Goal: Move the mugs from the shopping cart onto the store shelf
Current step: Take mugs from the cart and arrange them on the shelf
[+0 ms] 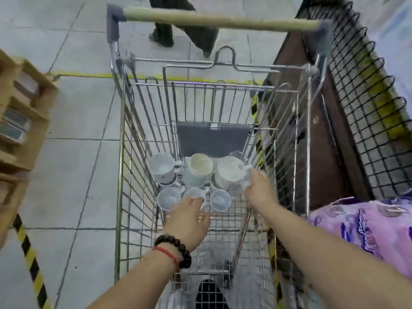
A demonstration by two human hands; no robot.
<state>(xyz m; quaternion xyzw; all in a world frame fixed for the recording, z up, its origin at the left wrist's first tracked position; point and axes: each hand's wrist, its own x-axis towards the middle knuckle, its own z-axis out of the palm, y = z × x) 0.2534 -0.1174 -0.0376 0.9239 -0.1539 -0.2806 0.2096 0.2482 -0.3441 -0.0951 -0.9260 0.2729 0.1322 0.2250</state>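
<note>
Several mugs stand upright at the far end of the wire shopping cart. The back row holds a grey-blue mug, a pale green mug and a large white mug. Small pale mugs stand in front, one at the left and one at the right. My left hand reaches in with its fingers spread, the tips on the middle small mug. My right hand is at the white mug's handle side. Its fingers curl down and are blurred.
A brown shelf unit with black wire mesh stands right of the cart. Cardboard boxes are stacked at the left. A person's dark-trousered legs are beyond the cart handle. Yellow-black tape marks the floor.
</note>
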